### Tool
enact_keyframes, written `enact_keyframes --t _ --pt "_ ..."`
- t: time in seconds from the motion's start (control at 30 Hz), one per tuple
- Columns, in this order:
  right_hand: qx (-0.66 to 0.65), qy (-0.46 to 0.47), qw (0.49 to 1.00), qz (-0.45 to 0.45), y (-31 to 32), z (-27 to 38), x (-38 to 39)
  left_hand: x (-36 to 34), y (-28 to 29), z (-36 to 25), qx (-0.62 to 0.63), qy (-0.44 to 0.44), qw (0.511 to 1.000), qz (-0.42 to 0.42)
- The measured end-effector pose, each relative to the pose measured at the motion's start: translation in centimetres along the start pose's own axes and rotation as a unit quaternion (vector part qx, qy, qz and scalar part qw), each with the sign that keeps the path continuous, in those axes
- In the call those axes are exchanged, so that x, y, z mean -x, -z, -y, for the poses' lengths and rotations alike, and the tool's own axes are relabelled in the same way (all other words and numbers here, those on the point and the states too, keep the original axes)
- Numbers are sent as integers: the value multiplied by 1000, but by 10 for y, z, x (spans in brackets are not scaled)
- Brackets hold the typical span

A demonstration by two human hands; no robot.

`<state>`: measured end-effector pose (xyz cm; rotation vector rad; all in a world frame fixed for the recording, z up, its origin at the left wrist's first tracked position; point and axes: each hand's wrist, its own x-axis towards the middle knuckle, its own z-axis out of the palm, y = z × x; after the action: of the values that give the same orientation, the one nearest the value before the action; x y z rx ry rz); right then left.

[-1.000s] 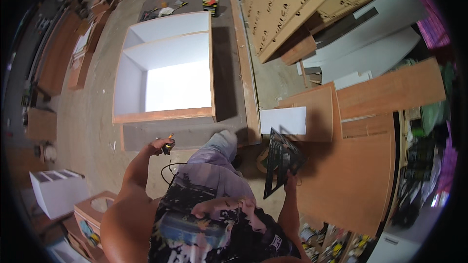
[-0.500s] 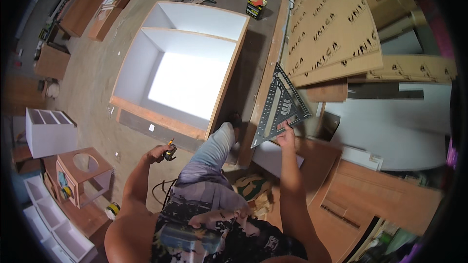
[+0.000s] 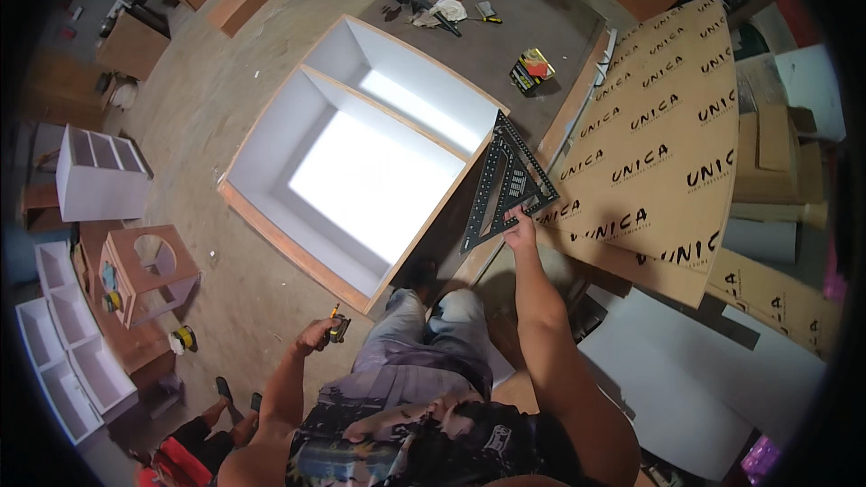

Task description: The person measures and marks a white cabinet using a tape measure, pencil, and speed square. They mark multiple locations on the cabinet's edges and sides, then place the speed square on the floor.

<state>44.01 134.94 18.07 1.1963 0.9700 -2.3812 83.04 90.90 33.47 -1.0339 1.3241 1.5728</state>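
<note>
My left hand (image 3: 313, 335) is closed around a tape measure (image 3: 339, 331), with a thin yellow-orange pencil (image 3: 335, 310) sticking up beside it. In my right hand (image 3: 520, 229) is a black triangular set square (image 3: 518, 186), gripped by its lower edge and held up with one point toward the far side. Just left of the square lies an open cabinet box (image 3: 290, 245), white inside with brown wood edges and a divider. The square overlaps the view of the box's right edge; I cannot tell whether they touch.
Printed brown boards (image 3: 631, 189) are stacked at right. Beyond the box, the dark panel (image 3: 559, 22) holds a tin (image 3: 532, 72), a cloth (image 3: 449, 9) and tools. White drawer units (image 3: 104, 176) and a wooden box with a round hole (image 3: 149, 275) stand left. Another person (image 3: 180, 460) is at lower left.
My view has turned and shifted, so the cabinet box appears rotated and the square now appears beside its right edge. Both hands keep their holds. Another person has come into view at lower left.
</note>
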Motion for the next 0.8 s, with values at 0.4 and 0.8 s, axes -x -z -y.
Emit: enact_keyframes --t 0.4,0.8 --pt "79 -80 993 34 -84 1 -180 -9 -101 -61 177 26 979 -99" --pt "145 -148 978 -4 -53 -5 -280 -88 -186 -186 201 -12 979 -43"
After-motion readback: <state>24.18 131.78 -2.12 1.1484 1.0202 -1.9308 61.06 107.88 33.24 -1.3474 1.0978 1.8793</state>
